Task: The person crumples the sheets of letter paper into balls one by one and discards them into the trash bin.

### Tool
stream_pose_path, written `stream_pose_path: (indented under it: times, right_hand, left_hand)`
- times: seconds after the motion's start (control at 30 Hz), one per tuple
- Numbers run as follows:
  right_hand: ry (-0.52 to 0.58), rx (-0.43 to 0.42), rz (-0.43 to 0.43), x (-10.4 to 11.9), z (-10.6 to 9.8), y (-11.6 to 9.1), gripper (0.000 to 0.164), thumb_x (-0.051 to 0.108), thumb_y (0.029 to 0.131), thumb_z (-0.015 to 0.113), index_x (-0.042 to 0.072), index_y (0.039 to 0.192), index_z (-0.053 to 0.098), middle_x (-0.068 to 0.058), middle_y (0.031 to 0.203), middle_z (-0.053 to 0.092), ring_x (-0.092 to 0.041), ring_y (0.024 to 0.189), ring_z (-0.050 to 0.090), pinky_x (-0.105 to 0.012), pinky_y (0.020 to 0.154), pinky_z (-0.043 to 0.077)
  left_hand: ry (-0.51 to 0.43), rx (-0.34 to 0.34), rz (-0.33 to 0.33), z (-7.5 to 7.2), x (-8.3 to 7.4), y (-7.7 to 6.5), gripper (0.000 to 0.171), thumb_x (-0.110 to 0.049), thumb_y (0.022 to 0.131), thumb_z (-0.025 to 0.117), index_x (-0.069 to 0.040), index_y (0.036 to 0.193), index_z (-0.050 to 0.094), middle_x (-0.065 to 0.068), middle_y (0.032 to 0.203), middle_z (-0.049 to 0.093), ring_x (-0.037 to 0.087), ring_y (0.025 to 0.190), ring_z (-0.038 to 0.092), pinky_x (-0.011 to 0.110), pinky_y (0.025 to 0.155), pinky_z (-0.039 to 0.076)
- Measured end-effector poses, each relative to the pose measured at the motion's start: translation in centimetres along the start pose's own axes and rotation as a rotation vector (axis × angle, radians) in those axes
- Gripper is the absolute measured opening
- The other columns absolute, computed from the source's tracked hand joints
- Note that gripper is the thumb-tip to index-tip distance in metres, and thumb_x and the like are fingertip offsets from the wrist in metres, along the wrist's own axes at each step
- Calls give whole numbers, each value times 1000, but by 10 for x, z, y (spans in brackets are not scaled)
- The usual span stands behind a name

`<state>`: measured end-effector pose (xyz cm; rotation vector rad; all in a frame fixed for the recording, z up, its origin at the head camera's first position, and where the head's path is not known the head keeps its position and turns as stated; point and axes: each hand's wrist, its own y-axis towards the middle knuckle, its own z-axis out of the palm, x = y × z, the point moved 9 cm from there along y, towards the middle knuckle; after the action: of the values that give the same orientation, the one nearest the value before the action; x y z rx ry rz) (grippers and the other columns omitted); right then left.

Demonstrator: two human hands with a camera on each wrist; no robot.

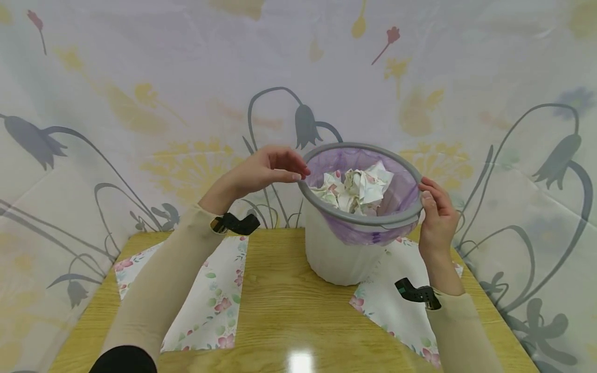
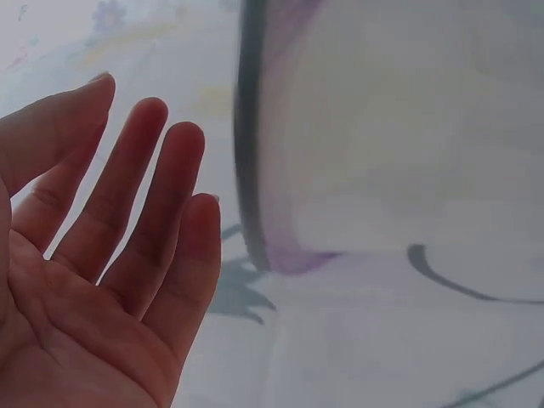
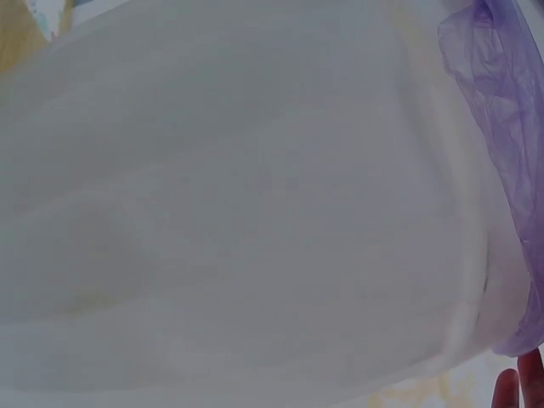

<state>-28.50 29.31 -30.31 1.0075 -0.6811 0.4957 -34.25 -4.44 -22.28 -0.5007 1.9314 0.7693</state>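
Note:
A white trash can (image 1: pixel 340 259) with a grey rim ring (image 1: pixel 359 218) stands right of centre in the head view, its mouth tipped toward me. A purple bag (image 1: pixel 396 194) lines it and folds out under the ring. Crumpled floral paper (image 1: pixel 366 186) lies inside. My right hand (image 1: pixel 436 217) grips the rim at its right side, thumb in front. In the right wrist view the can's white wall (image 3: pixel 255 204) fills most of the picture. My left hand (image 2: pixel 110 246) is beside the left rim, fingers loosely bent and apart from the ring in the left wrist view.
A floral-bordered white sheet (image 1: pixel 210 295) lies on the wooden table (image 1: pixel 280 311) at left, partly under my left forearm. Another floral sheet (image 1: pixel 396 305) lies at right, partly behind the can and my right arm. A flower-printed cloth (image 1: pixel 186 62) hangs around the table's back and sides.

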Motion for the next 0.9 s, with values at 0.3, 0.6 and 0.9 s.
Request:
stream_pose_path:
  times: [0.3,0.6,0.9]
  right_hand:
    - [66,-31,-9,-2,2,-2,21,-2,93,58,-11,106,72,-8,118,69,-28,125,50,-26,106,37]
    - [39,-20,40,0,0,-8,32,4,96,61,-4,127,65,-5,107,68,-15,100,58,-20,87,46]
    - [-169,-21,174,-32,-38,-28,27,13,101,58,1,124,69,2,113,68,-16,108,56,-20,90,45]
  left_hand:
    - [9,-97,-85,-11,45,-50,19,-2,95,65,2,113,65,13,111,69,34,107,63,42,96,50]
    - [27,-78,-207,23,121,-83,17,-6,98,63,2,112,66,18,110,68,34,104,64,39,91,53]
    - [-90,-46,-316,76,176,-110,20,-10,99,62,4,114,64,17,110,68,38,106,62,56,96,47]
